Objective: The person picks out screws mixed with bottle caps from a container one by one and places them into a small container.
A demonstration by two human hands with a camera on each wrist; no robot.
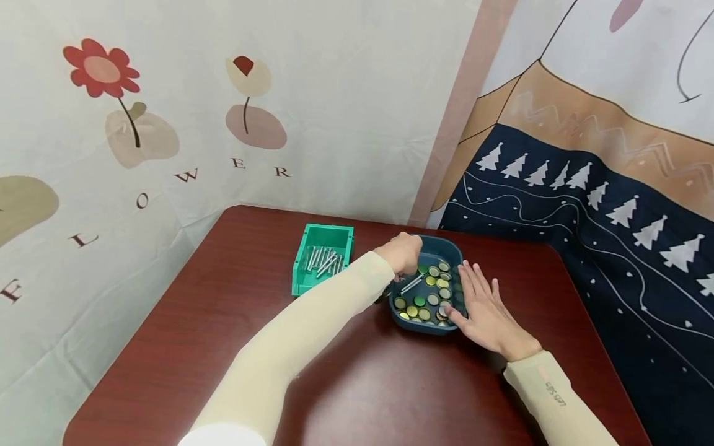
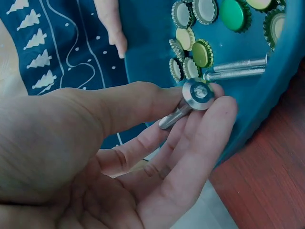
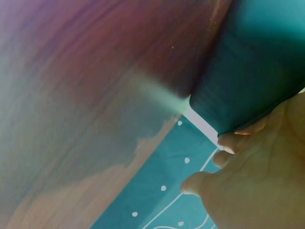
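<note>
My left hand (image 1: pixel 403 253) is over the left side of a blue basin (image 1: pixel 440 244). Between its thumb and fingers it pinches a silver bolt (image 2: pixel 198 94) with a socket head, plain in the left wrist view. Below, two more bolts (image 2: pixel 236 74) lie in the basin among many bottle caps (image 1: pixel 432 300), gold, green and silver. With fingers straight, my right hand (image 1: pixel 489 313) rests against the basin's right side, its thumb at the rim; in the right wrist view that hand (image 3: pixel 257 176) is seen beside the dark basin wall.
Left of the basin stands a green bin (image 1: pixel 299 288) with a pile of silver bolts (image 1: pixel 325 260). Both containers are on a reddish-brown table (image 1: pixel 223 322). Printed cloths hang behind the table and on the right.
</note>
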